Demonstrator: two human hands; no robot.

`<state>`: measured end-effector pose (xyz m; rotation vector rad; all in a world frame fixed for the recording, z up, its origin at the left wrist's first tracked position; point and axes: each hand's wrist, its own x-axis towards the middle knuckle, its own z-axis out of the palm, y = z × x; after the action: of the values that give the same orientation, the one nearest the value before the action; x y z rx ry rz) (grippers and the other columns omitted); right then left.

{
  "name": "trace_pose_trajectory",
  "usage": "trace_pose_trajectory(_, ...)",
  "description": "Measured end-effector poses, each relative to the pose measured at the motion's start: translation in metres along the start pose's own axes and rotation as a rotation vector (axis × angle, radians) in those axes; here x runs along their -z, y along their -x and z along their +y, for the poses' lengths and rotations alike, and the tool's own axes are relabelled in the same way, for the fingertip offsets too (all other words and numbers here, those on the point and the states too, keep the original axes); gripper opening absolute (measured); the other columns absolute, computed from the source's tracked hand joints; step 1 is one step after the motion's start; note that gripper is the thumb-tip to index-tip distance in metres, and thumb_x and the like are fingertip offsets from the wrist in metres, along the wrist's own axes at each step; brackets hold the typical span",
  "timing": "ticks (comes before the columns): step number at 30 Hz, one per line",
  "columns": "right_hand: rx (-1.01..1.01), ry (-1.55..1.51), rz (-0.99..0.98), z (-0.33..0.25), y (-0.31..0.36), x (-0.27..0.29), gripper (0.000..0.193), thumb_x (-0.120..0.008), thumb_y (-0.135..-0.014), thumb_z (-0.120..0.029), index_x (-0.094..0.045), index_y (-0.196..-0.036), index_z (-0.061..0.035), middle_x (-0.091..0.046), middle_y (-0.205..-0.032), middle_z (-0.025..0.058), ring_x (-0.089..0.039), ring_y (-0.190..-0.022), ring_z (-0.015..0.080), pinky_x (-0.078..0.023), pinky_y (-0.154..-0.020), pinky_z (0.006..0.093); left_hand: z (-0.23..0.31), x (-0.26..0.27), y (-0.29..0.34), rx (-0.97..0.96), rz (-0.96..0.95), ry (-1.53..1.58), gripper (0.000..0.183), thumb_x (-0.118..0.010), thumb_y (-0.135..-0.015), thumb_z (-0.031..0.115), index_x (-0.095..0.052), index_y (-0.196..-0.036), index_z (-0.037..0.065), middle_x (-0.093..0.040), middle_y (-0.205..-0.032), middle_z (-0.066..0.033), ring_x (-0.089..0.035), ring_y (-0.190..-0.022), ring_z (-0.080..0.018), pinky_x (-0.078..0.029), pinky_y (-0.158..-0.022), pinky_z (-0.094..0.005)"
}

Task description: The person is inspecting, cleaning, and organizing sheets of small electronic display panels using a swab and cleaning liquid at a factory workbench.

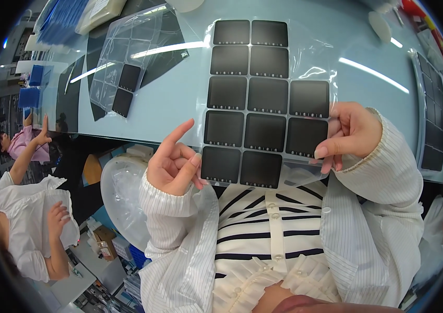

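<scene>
We hold a clear, thin plastic tray with square compartments (310, 62) by its edges, out in front of our striped top, with its lower end reaching past the table's near edge. Our right hand (354, 130) is closed on the tray's right edge: the thumb lies on top, its tip by the corner of a panel, while the fingers go round and partly beneath. Our left hand (172, 164) is at the lower left corner, thumb and curled fingers against the rim, index finger pointing up and away; we cannot tell whether it pinches the plastic.

Between our two hands, and running beyond them, sit dark grey, glossy, square panels (267, 95) in the tray: two full columns of five, and two more in the column nearest the right grip.

Beyond the left grip, on a pale blue, shiny tabletop (190, 94), we see a second clear plastic compartment tray (114, 47) with two small dark rectangular pieces (122, 103) toward its near end, overlapping a flat black sheet (169, 55). Well right of the right grip lies another tray filled with dark panels (433, 112). Left of and below the left grip stands a rounded white plastic container (125, 195).
</scene>
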<state>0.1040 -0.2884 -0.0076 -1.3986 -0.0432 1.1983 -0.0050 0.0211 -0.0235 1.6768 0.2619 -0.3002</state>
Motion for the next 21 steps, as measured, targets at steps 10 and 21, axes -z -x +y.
trace_pose_trajectory(10,0.012,-0.092,-0.078,-0.004,0.014,0.002,0.038,-0.066,-0.079,0.0,-0.051,-0.112,0.0074,-0.064,-0.072,0.0124,-0.068,-0.063,0.022,-0.053,-0.048,0.0236,0.007,0.003,0.009,0.017,-0.048,0.09,0.054,-0.046,-0.083,-0.01,-0.034,-0.135,-0.003,-0.055,-0.072,-0.0053,-0.057,-0.054,-0.01,-0.053,-0.051,-0.0223)
trace_pose_trajectory(21,0.01,-0.012,0.081,-0.002,0.018,-0.002,0.033,-0.059,-0.084,-0.001,-0.048,-0.113,0.008,-0.064,-0.074,0.0127,-0.067,-0.06,0.0229,-0.052,-0.045,0.0232,0.02,-0.013,0.009,-0.011,0.045,-0.052,0.05,-0.05,-0.085,-0.006,-0.038,-0.134,0.0,-0.056,-0.07,-0.0062,-0.057,-0.054,-0.0102,-0.049,-0.048,-0.0213)
